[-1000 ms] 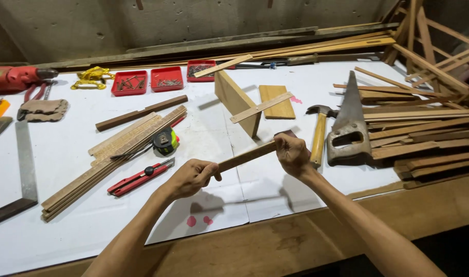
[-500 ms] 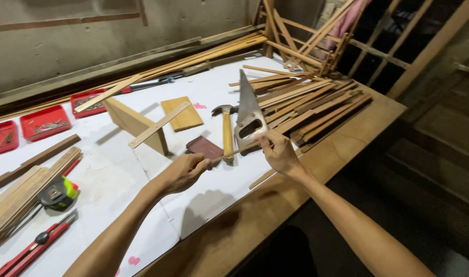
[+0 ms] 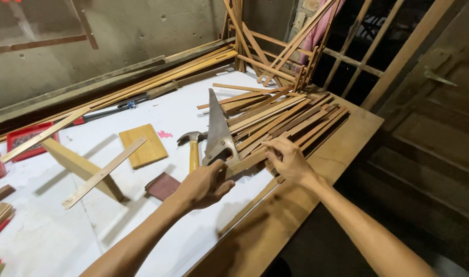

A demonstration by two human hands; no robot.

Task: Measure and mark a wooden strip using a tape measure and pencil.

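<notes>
Both of my hands hold one narrow wooden strip [image 3: 247, 163] just above the bench's right side. My left hand [image 3: 203, 185] grips its near end and my right hand [image 3: 288, 160] grips further along, by the pile of wooden slats [image 3: 280, 117]. A hand saw [image 3: 218, 133] lies flat just beyond my left hand, its handle touching my fingers. A hammer [image 3: 193, 146] with a yellow wooden handle lies to the saw's left.
A flat wooden board [image 3: 143, 145] and a small dark red block [image 3: 162, 185] lie on the white sheet [image 3: 54, 236]. An angled wooden assembly [image 3: 85, 166] stands at left. Red trays [image 3: 26, 139] sit far left. Long battens [image 3: 157, 77] line the wall. The bench edge [image 3: 316, 179] drops off right.
My view has swung right across the bench. Both hands have carried the wooden strip rightward, from the bench's middle to the slat pile beside the saw.
</notes>
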